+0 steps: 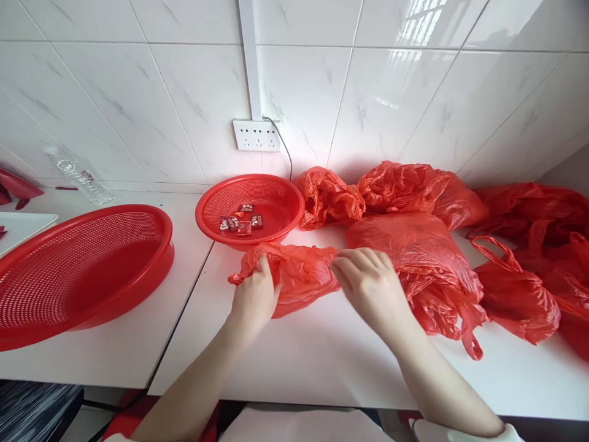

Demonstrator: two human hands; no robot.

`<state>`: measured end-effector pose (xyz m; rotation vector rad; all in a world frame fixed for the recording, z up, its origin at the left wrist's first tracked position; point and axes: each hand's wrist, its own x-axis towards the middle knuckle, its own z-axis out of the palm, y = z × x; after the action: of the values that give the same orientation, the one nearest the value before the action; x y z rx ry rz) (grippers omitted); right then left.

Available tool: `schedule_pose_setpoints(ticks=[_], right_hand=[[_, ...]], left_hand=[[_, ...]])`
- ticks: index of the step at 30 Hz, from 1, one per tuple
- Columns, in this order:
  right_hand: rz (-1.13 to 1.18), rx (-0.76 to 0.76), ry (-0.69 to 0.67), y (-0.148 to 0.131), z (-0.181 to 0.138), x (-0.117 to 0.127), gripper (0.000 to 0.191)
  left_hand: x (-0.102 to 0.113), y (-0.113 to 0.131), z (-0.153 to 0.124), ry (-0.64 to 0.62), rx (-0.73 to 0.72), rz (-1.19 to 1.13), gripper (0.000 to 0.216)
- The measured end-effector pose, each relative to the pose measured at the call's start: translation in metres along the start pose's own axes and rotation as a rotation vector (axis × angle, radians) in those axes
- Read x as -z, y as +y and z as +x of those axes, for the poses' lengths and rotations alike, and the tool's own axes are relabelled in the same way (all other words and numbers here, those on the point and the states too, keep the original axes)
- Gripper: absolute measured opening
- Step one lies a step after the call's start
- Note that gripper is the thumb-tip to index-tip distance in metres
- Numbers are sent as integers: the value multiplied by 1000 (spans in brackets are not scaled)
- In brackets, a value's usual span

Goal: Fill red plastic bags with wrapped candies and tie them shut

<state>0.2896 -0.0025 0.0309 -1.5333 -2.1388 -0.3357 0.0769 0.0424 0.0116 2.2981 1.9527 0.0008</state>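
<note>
A thin red plastic bag [301,279] is stretched between my two hands, just above the white table. My left hand [254,291] grips its left side, the thumb lying over the plastic. At the opposite edge, the fingers of my right hand [368,276] are pinched together on the film. What lies inside this bag is hidden. Directly behind it stands a small red basket [202,222] with perforated sides. Several small dark-red packets [243,228] lie on that basket's bottom.
Several filled red bags [414,245] cover the table's right side. A large red basket [161,270] stands at left, near a clear plastic bottle [83,178] and a white tray [27,224]. Sockets [256,135] with a cable are on the tiled wall. A seam divides the tables [331,362].
</note>
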Motion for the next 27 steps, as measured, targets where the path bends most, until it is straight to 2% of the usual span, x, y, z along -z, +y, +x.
schedule_pose_setpoints(ticks=[1, 3, 6, 8, 10, 12, 15, 18, 21, 24, 27], right_hand=[[95, 74, -19, -12, 1, -1, 17], [234, 187, -177, -34, 5, -10, 22], [157, 174, -500, -50, 15, -38, 22], [67, 151, -615, -48, 23, -60, 21], [46, 160, -645, -44, 27, -77, 21], [60, 172, -649, -42, 29, -89, 20], [76, 188, -678, -43, 27, -96, 24], [84, 206, -705, -44, 27, -95, 34], [172, 211, -685, -41, 28, -89, 39], [281, 181, -688, -37, 27, -86, 40], [354, 59, -699, -26, 26, -88, 32]], left_hand=[[0, 2, -3, -5, -5, -13, 62], [0, 6, -10, -24, -12, -45, 65], [4, 6, -26, -97, -60, -32, 56], [12, 5, -41, -193, -127, 39, 51], [19, 6, -55, -251, -210, 100, 50], [23, 8, -58, -241, -310, 89, 44], [14, 9, -39, -219, -420, -7, 33], [-8, 1, -4, -246, -311, -26, 33], [-27, -10, 20, -230, -273, -31, 33], [-32, -18, 29, -220, -247, -64, 33], [-29, -27, 34, -246, -206, -98, 29]])
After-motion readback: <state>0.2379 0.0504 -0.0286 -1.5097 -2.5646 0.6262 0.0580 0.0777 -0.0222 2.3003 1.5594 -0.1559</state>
